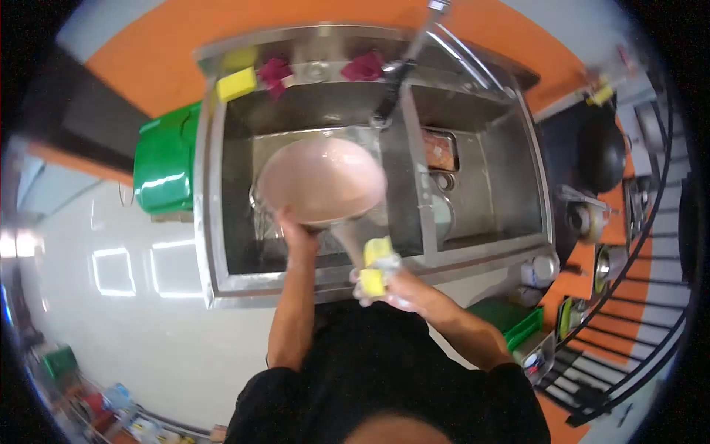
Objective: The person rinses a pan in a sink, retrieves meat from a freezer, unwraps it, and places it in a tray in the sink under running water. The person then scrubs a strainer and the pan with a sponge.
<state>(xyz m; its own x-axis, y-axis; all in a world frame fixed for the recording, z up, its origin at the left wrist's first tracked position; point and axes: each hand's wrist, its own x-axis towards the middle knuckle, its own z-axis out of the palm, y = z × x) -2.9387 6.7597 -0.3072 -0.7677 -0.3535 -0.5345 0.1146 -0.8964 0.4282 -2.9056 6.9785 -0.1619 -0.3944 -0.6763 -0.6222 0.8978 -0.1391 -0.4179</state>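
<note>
My left hand (298,231) grips the near rim of a large pink bowl (323,180), which is tilted over the left basin (244,244) of a steel double sink. Its fingers go partly out of sight behind the bowl. Just past the sink's front edge, my right hand (388,281) is closed around a yellow sponge (373,282), and white foam covers the fingers. The sponge shows as two yellow patches on either side of the fingers. A black-hosed faucet (392,89) hangs over the divider behind the bowl.
Another yellow sponge (237,85) and two dark red cloths (362,67) lie on the sink's back ledge. In the right basin sits a tray with something reddish (440,150). A green bin (164,163) stands at the left; a dark wok (600,155) is at the right.
</note>
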